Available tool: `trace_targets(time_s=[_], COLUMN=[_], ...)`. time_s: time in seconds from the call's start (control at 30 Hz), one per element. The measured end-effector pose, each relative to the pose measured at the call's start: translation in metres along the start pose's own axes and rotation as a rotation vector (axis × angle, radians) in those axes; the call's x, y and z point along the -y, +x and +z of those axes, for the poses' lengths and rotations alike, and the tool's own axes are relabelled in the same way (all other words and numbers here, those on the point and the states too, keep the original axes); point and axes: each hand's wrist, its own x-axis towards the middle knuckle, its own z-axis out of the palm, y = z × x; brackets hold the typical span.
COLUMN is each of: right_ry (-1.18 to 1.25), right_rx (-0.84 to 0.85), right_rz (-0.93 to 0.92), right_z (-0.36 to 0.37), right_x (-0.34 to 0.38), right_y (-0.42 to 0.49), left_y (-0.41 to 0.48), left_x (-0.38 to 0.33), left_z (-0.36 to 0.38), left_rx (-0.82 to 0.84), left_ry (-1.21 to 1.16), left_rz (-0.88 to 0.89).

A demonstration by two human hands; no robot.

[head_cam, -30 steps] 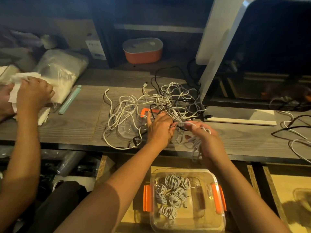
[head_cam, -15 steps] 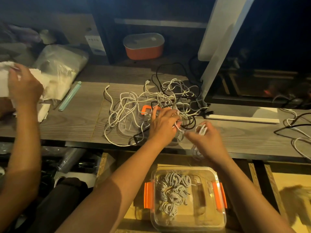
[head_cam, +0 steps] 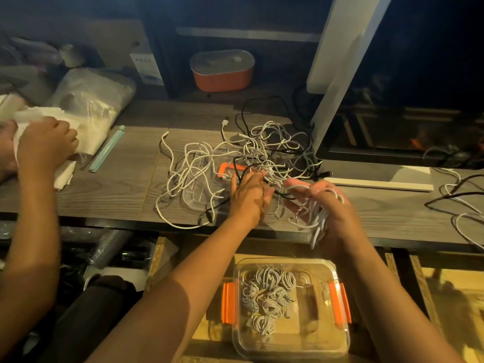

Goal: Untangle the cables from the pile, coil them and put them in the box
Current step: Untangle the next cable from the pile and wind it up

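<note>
A tangled pile of white and black cables (head_cam: 235,155) lies on the grey wooden table (head_cam: 117,184), partly over a clear lid with an orange clip (head_cam: 226,169). My left hand (head_cam: 248,197) reaches into the pile's near edge and pinches a white strand. My right hand (head_cam: 330,208) grips a loose bundle of white cable loops (head_cam: 318,218), which hangs below its palm; one strand runs from it to my left hand. Below the table edge stands a clear box with orange clips (head_cam: 337,334), holding several coiled white cables (head_cam: 267,297).
Another person's hands (head_cam: 44,145) handle white cloth at the left, beside a plastic bag (head_cam: 89,100) and a teal stick (head_cam: 107,149). A monitor (head_cam: 392,106) stands at the right. More cables (head_cam: 458,203) lie at the far right. An orange tub (head_cam: 222,72) sits behind.
My right hand has turned palm-up and moved right, with more white loops gathered in it. My left hand stays at the pile's edge. The other person's hands shifted on the cloth.
</note>
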Motion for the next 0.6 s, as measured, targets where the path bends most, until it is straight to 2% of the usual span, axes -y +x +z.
trace_targets(time_s=[0.1, 0.23, 0.43, 0.5, 0.57, 0.6], right_ry=[-0.123, -0.262, -0.336, -0.415, -0.551, -0.635], right_rx=[-0.034, -0.133, -0.098, -0.081, -0.032, 0.003], right_rz=[-0.014, 0.008, -0.010, -0.042, -0.107, -0.136], right_z=[0.000, -0.014, -0.030, -0.034, -0.040, -0.044], right_x=[0.003, -0.001, 0.002, 0.004, 0.006, 0.007], right_y=[0.001, 0.003, 0.003, 0.003, 0.003, 0.003], left_y=[-0.001, -0.008, -0.021, -0.023, -0.025, -0.026], left_x=[-0.003, -0.010, -0.018, -0.020, -0.024, -0.026], left_z=[-0.007, -0.020, -0.033, -0.037, -0.044, -0.048], left_rx=[0.051, -0.032, -0.013, 0.064, 0.173, 0.170], left_ry=[0.003, 0.036, -0.002, -0.197, -0.557, -0.673], left_rz=[0.023, 0.035, 0.085, 0.004, -0.119, -0.153])
